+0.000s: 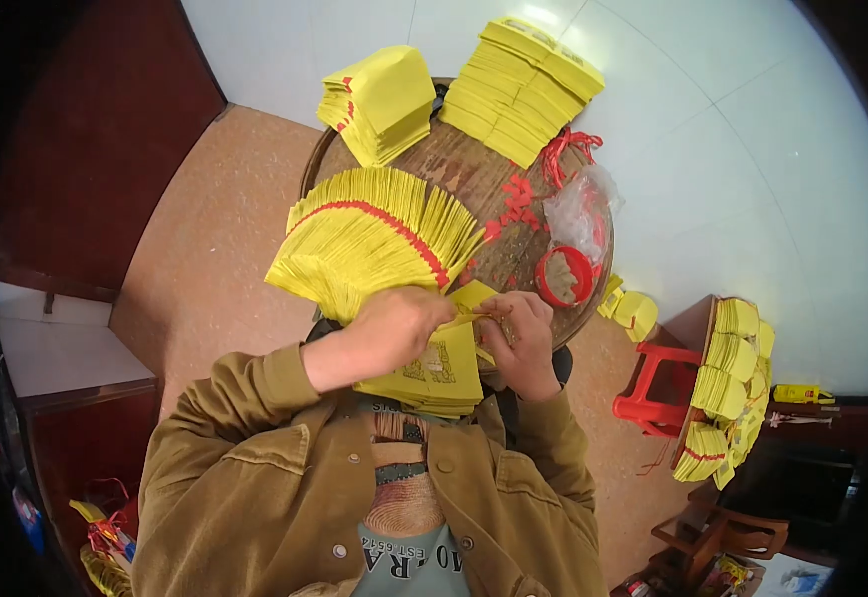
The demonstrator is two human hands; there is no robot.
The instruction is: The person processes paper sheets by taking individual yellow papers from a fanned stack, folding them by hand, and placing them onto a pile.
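Yellow fan: pleated paper (379, 239), thin stiff leaves splayed in a wide arc, red band curving across; near edge of counter, narrow end by left hand.
Left hand: (401, 326) fingers curled into a loose fist at fan's narrow end; exact grip hidden, cannot tell.
Right hand: (522, 336) fingers bent, tips nearly together, pinching edge of folded yellow paper (467, 318).
Printed stack: flat yellow sheets (436, 370), dark block print, below the hands.
Counter: round, worn brown wood (451, 154), scuffed grain.
Far stacks: two thick yellow paper blocks, left one (394, 99) red-marked, right one (524, 90) layered.
Right side: red scraps (521, 199), crinkled clear plastic (575, 214), round red dish (587, 267) with lumpy beige contents.
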